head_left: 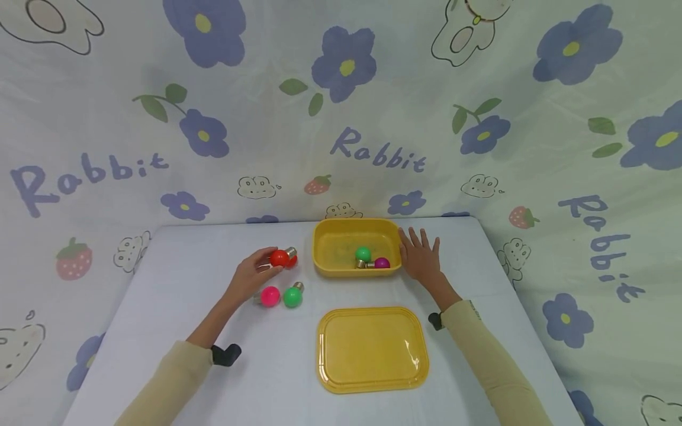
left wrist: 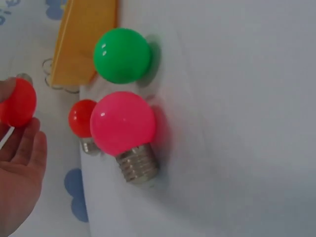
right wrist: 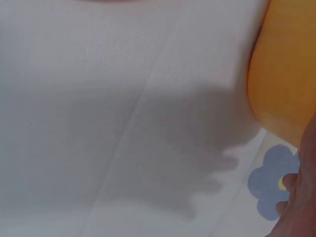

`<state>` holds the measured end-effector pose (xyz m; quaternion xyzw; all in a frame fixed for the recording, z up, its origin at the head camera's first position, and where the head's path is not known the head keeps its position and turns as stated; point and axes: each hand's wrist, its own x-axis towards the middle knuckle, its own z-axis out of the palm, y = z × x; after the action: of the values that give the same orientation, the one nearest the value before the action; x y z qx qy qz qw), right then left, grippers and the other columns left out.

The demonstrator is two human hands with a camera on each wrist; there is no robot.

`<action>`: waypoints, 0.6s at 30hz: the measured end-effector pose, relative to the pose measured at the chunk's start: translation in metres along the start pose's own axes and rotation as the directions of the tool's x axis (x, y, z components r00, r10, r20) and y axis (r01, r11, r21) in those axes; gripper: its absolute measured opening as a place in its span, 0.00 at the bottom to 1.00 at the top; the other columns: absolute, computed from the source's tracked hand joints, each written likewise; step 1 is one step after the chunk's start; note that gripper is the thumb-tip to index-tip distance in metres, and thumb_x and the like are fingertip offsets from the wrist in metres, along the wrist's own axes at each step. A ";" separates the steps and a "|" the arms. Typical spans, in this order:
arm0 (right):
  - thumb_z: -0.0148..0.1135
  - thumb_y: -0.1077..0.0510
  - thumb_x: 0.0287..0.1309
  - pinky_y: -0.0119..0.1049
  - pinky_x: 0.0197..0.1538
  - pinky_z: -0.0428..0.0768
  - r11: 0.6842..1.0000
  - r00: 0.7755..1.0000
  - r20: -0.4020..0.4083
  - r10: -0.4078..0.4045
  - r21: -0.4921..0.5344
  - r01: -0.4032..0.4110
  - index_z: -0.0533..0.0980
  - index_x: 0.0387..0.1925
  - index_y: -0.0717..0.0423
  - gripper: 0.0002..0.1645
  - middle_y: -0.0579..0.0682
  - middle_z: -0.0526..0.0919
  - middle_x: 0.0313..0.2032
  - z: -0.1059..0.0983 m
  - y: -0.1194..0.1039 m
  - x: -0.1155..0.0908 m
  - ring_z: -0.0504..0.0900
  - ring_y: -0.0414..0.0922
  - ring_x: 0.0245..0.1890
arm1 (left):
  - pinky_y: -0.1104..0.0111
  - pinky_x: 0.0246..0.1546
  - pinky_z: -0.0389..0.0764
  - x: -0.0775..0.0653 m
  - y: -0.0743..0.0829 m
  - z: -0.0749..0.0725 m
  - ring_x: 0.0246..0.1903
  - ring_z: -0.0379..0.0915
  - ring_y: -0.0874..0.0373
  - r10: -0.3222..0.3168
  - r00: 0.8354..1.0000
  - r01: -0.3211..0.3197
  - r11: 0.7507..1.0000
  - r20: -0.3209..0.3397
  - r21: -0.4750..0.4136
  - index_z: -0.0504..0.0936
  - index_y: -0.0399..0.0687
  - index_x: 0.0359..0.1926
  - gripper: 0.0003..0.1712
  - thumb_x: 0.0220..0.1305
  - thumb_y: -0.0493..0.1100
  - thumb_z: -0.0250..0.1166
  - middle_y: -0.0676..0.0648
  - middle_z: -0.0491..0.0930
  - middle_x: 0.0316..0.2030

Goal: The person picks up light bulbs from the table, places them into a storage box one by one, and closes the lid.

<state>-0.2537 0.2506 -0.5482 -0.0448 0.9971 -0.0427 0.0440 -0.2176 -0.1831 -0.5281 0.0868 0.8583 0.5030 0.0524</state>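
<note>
The deep yellow bin [head_left: 335, 271] stands at the far side of the white table [head_left: 213, 390], close to the printed backdrop [head_left: 288, 148]. Two bulbs lie inside, both towards its right half and near wall: a green bulb [head_left: 363, 254], its metal base pointing at the near wall, and a purple bulb [head_left: 382, 262] on its side, base turned left towards the green one's. Nearer the camera lies a shallow yellow tray [head_left: 373, 349], apart from the bin, its glossy surface catching light.

The left hand [head_left: 250, 277] pinches a red bulb [head_left: 279, 258] between thumb and fingers, just left of the bin — outside it, base pointing up and to the right. A second red bulb [head_left: 293, 262] shows partly behind it, resting on the table in the left wrist view. Below the hand lie a pink bulb [head_left: 270, 296] and a second green bulb [head_left: 293, 297], side by side.

The right hand [head_left: 423, 260] has its fingers spread at the bin's right end, seemingly touching it — pinching nothing
</note>
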 end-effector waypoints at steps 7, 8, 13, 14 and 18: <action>0.33 0.45 0.79 0.70 0.69 0.35 1.000 1.000 -0.003 -0.004 -0.003 0.004 0.46 0.80 0.46 0.34 0.58 0.49 0.77 0.001 0.001 0.000 0.40 0.62 0.76 | 0.53 0.57 0.77 0.017 0.022 0.023 0.59 0.72 0.42 0.063 0.995 -0.064 0.998 0.080 0.001 0.71 0.42 0.68 0.33 0.65 0.45 0.69 0.38 0.76 0.60; 0.33 0.46 0.79 0.70 0.69 0.34 1.000 1.000 -0.006 -0.006 0.001 0.006 0.46 0.80 0.47 0.34 0.58 0.49 0.77 0.001 0.001 0.000 0.40 0.62 0.76 | 0.53 0.56 0.77 0.020 0.025 0.026 0.59 0.73 0.42 0.075 0.993 -0.076 0.997 0.091 0.004 0.71 0.42 0.68 0.33 0.65 0.44 0.70 0.39 0.76 0.60; 0.33 0.46 0.79 0.70 0.69 0.34 1.000 1.000 -0.017 -0.010 0.002 0.010 0.47 0.80 0.47 0.34 0.58 0.50 0.77 0.001 0.001 -0.001 0.40 0.62 0.76 | 0.53 0.56 0.78 0.034 0.040 0.044 0.57 0.74 0.42 0.116 0.981 -0.119 0.993 0.158 0.007 0.71 0.40 0.68 0.33 0.65 0.44 0.69 0.39 0.76 0.60; 0.33 0.46 0.79 0.70 0.69 0.34 1.000 1.000 -0.019 -0.009 0.003 0.009 0.47 0.80 0.47 0.33 0.58 0.50 0.77 0.001 0.000 -0.001 0.41 0.62 0.76 | 0.54 0.56 0.78 0.037 0.043 0.047 0.57 0.74 0.43 0.119 0.978 -0.123 0.992 0.171 0.011 0.71 0.40 0.68 0.33 0.66 0.44 0.69 0.40 0.76 0.60; 0.32 0.45 0.79 0.70 0.69 0.33 1.000 1.000 -0.008 -0.011 -0.009 0.011 0.45 0.80 0.46 0.34 0.57 0.49 0.77 0.001 0.000 0.000 0.40 0.62 0.76 | 0.55 0.57 0.78 0.047 0.050 0.058 0.58 0.74 0.44 0.116 0.970 -0.123 0.992 0.211 0.022 0.70 0.39 0.68 0.32 0.66 0.43 0.68 0.40 0.77 0.59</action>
<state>-0.2536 0.2508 -0.5497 -0.0502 0.9972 -0.0384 0.0394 -0.2488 -0.0996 -0.5132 0.1919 0.8499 0.4782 0.1106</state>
